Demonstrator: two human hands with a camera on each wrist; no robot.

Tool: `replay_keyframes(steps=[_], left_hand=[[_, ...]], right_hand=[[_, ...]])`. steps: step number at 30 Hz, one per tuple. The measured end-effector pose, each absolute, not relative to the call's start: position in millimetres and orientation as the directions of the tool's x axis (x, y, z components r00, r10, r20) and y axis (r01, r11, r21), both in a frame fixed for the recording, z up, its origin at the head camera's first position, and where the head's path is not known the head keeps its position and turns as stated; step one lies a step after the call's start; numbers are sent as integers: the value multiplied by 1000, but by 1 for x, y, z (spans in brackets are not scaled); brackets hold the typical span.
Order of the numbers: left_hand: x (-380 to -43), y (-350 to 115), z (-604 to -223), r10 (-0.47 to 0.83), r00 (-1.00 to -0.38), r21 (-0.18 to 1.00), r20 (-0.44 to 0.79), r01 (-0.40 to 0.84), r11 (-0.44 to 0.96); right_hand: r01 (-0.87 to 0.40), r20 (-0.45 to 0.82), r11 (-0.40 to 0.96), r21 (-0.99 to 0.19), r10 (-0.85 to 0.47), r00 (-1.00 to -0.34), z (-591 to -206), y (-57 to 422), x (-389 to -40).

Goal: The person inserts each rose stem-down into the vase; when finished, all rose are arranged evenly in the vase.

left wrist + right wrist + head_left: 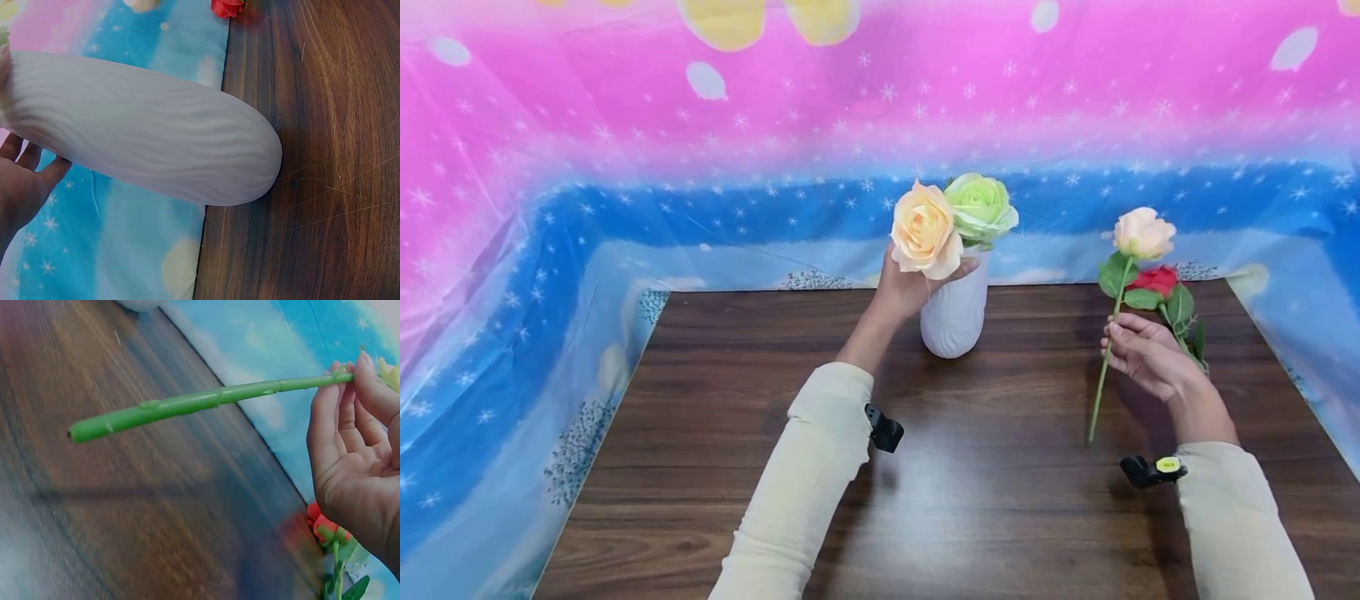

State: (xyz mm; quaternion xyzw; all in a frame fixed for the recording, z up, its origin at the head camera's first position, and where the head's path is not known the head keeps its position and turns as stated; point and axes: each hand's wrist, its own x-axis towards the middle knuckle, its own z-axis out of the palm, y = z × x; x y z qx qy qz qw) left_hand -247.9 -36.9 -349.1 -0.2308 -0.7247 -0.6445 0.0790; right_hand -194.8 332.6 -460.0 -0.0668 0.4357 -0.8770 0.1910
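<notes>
My left hand (904,287) grips the upper part of a white ribbed vase (955,317), which stands upright near the table's back edge. In the left wrist view, fingers (57,170) curl at the vase's neck. A peach rose (925,229) and a light green rose (981,207) stand in the vase, their stems hidden inside it. Over the table's right side, my right hand (1153,358) pinches the green stem (187,405) of a pale pink rose (1142,233) between thumb and fingers. This flower is held bloom up, with its cut end pointing down.
A red rose (1153,282) with green leaves lies on the dark wooden table (722,467) behind the right hand. A pink and blue snowflake-patterned cloth (820,208) hangs around the table's back and sides. Small black cameras (886,429) sit on both sleeves.
</notes>
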Motion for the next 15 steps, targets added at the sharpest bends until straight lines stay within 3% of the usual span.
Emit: replay_keyframes(steps=[15], left_hand=[[-248, -38, -348, 234, -870, 888, 433, 457, 54]], right_hand=[[142, 72, -569, -810, -336, -939, -431, 309, -198]])
